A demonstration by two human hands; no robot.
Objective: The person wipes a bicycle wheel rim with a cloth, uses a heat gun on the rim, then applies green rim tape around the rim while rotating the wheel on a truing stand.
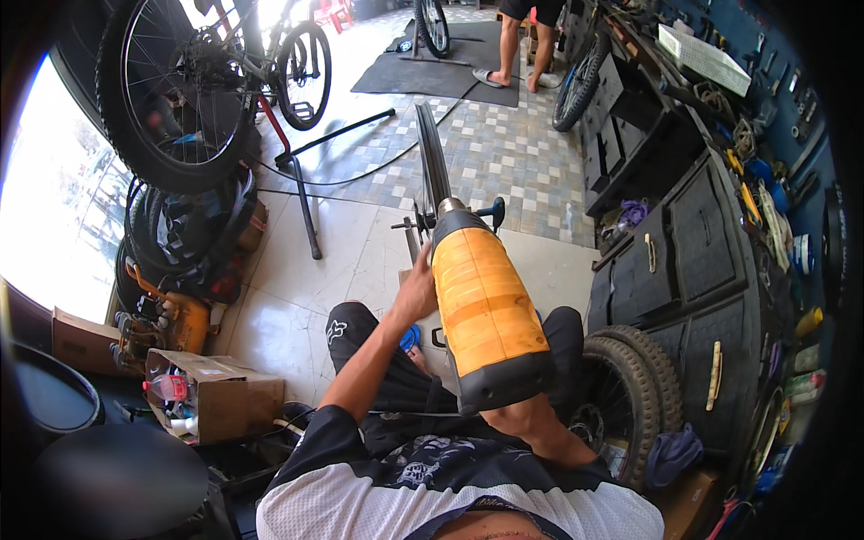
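Observation:
A large yellow and black heat gun (486, 301) is in front of me, its metal nozzle toward a black bicycle rim (432, 157) standing upright in what looks like a truing stand (412, 236). Beside the nozzle, on the right, is a dark blue knob (492, 212). My right hand (517, 418) is closed under the rear of the heat gun, its fingers mostly hidden by the body. My left hand (416, 290) reaches up along the gun's left side, fingers curled behind it. What the left hand grips is hidden.
Left are a raised bicycle (180, 90), a yellow compressor (184, 319) and a cardboard box (238, 400). Dark drawer cabinets (693, 234) line the right, with a knobby tyre (634, 378) near my right leg. Another person's legs (522, 45) stand by a far mat (432, 76).

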